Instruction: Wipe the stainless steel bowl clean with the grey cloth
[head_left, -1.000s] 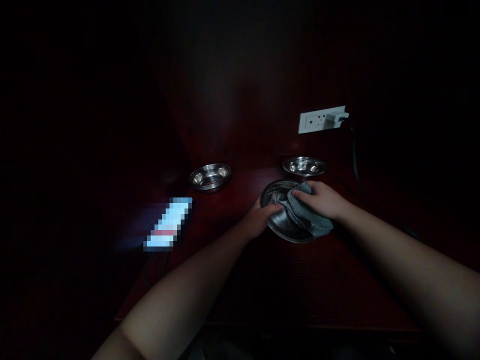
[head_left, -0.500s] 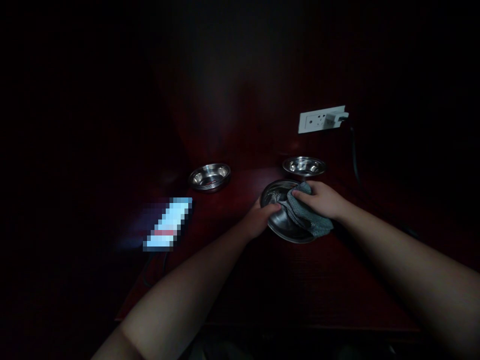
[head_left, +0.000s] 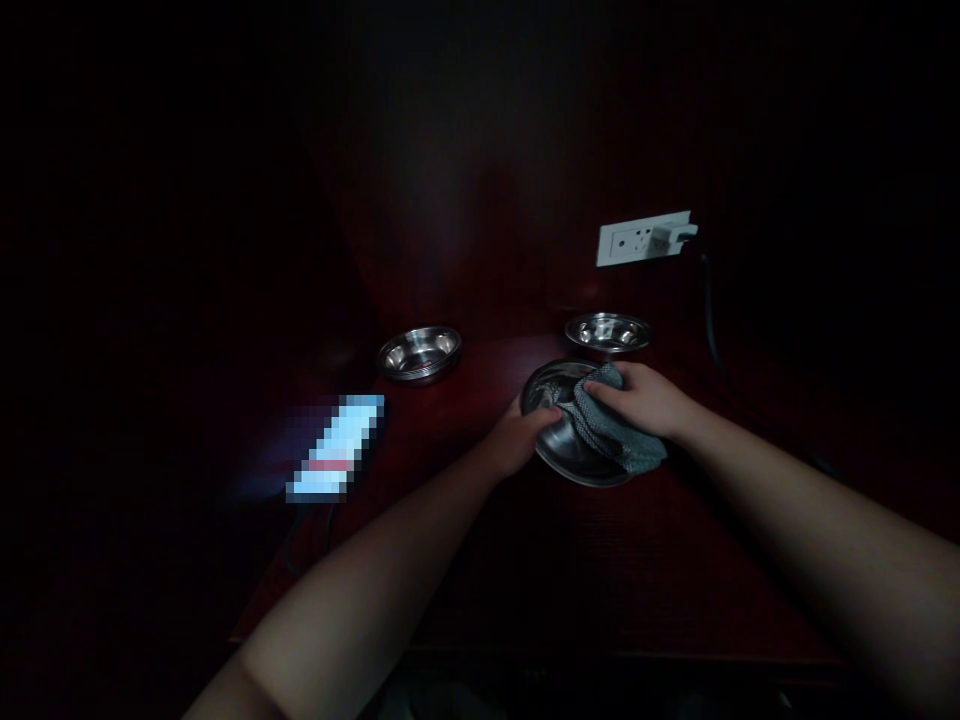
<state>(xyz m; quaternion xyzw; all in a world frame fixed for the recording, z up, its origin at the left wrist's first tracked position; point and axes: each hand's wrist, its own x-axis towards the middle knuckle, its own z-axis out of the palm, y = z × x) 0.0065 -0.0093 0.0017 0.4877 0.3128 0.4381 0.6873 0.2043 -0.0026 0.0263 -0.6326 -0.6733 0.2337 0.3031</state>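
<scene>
A shiny metal bowl (head_left: 559, 447) is tilted above the dark red table, its inside facing me. My left hand (head_left: 520, 438) grips its left rim, thumb inside and fingers hidden behind. Closed on a grey-green cloth (head_left: 619, 435), my right hand (head_left: 641, 398) presses it against the bowl's right side. Some of the cloth hangs over the near right rim. Just behind sits another metal bowl (head_left: 609, 333). To the left, what looks like a stack of metal bowls (head_left: 420, 355) rests on the table.
A lit phone (head_left: 337, 450), blurred out, lies at the table's left with a thin cable (head_left: 330, 525) near it. On the back wall is a white socket plate (head_left: 626, 242) with a plug, whose black cord (head_left: 709, 310) hangs at right. The table's front edge (head_left: 637, 655) runs below my arms.
</scene>
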